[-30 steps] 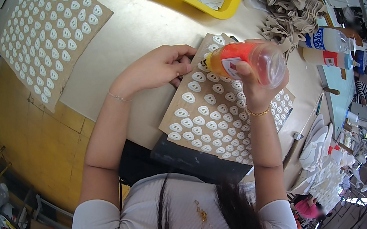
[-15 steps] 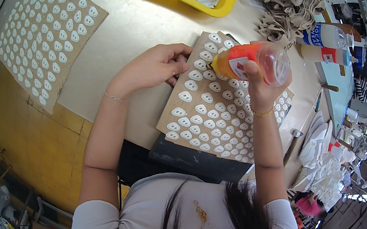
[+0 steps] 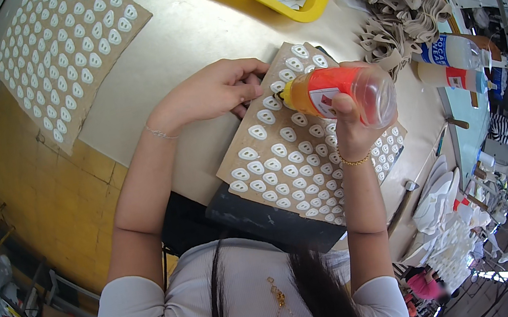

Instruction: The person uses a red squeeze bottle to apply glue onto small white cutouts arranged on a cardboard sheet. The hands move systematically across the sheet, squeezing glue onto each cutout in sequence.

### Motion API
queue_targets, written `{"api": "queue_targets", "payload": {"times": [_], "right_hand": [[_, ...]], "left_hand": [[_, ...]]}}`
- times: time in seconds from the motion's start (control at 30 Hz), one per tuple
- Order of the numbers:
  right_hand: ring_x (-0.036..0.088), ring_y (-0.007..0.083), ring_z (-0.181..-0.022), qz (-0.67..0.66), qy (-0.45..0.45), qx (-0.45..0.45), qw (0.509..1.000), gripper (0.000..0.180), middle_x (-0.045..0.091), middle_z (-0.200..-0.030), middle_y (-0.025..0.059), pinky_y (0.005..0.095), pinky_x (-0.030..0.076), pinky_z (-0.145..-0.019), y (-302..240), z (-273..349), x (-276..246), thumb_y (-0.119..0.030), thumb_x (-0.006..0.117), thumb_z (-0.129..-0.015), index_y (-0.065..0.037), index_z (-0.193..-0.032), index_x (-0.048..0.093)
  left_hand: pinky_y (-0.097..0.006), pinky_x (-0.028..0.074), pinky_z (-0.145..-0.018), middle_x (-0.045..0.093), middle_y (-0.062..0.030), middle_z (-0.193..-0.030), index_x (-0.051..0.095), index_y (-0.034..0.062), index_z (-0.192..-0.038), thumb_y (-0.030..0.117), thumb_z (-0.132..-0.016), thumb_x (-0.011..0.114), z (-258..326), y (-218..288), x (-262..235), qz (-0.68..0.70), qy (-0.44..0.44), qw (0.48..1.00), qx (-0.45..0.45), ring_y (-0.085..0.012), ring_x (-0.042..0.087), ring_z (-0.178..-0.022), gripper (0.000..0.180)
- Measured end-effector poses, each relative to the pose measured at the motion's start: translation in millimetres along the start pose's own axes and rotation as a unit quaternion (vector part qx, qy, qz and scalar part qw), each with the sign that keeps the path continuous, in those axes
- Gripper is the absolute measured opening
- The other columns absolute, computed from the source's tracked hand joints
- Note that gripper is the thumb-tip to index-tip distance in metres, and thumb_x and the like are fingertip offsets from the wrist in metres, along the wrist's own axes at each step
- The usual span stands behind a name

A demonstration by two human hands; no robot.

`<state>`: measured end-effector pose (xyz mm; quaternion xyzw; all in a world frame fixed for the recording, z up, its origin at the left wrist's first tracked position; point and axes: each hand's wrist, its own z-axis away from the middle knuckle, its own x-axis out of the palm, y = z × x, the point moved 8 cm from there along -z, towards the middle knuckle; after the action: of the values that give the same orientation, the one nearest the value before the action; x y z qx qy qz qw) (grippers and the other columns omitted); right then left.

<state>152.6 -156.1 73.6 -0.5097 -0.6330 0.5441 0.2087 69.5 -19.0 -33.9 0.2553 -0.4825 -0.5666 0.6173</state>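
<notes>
A: Right hand (image 3: 348, 120), grip?
B: Closed around an orange glue bottle (image 3: 337, 92) lying sideways, nozzle over the cardboard sheet (image 3: 308, 156) of white oval pieces on the table (image 3: 192, 40).
A: Left hand (image 3: 215, 90)?
B: Curled flat, fingers pressing the sheet's upper edge; holds nothing.
A: Hard to make out?
B: Nozzle tip, blurred. Left fingertips are tucked under. The sheet's near edge overlaps a dark board (image 3: 272, 220).
</notes>
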Motion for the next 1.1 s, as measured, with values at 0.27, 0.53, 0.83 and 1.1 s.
{"api": "queue_targets", "payload": {"times": [0.27,0.53,0.83,1.1], "right_hand": [[0.06,0.0155,-0.075,0.041,-0.01,0.018,0.999,0.045,0.062,-0.086,0.0074,0.0266,0.049,-0.068,4,2,-4,-0.024,0.084,-0.063,0.001,-0.092,0.06],[0.06,0.0169,-0.075,0.006,-0.002,0.023,1.0,0.045,0.061,-0.086,0.0081,0.0278,0.049,-0.069,1,11,-9,-0.025,0.084,-0.063,0.0,-0.091,0.06],[0.06,0.0179,-0.077,0.068,-0.057,-0.01,0.996,0.055,0.06,-0.089,0.0107,0.0288,0.049,-0.07,-9,10,12,-0.039,0.079,-0.067,0.004,-0.095,0.058],[0.06,0.0181,-0.076,0.069,-0.039,-0.039,0.996,0.05,0.062,-0.086,0.01,0.0287,0.048,-0.07,-16,1,13,-0.036,0.08,-0.068,0.004,-0.091,0.059]], "left_hand": [[-0.022,0.049,-0.066,0.052,0.0013,-0.086,0.047,0.0018,-0.127,0.013,-0.092,0.051,-2,-3,-1,-0.013,0.006,1.0,-0.001,-0.0055,0.052,-0.077,0.037],[-0.021,0.049,-0.067,0.052,0.0014,-0.087,0.047,0.0029,-0.128,0.012,-0.092,0.049,-1,0,0,-0.002,-0.003,1.0,0.006,-0.0051,0.052,-0.078,0.036],[-0.021,0.048,-0.065,0.052,0.0022,-0.086,0.048,0.0033,-0.127,0.015,-0.093,0.051,0,-1,-1,-0.001,0.001,1.0,0.005,-0.0043,0.051,-0.076,0.037],[-0.021,0.049,-0.064,0.051,0.0021,-0.085,0.049,0.0035,-0.127,0.016,-0.093,0.051,0,-1,0,0.004,0.001,1.0,0.009,-0.0043,0.051,-0.076,0.036]]}}
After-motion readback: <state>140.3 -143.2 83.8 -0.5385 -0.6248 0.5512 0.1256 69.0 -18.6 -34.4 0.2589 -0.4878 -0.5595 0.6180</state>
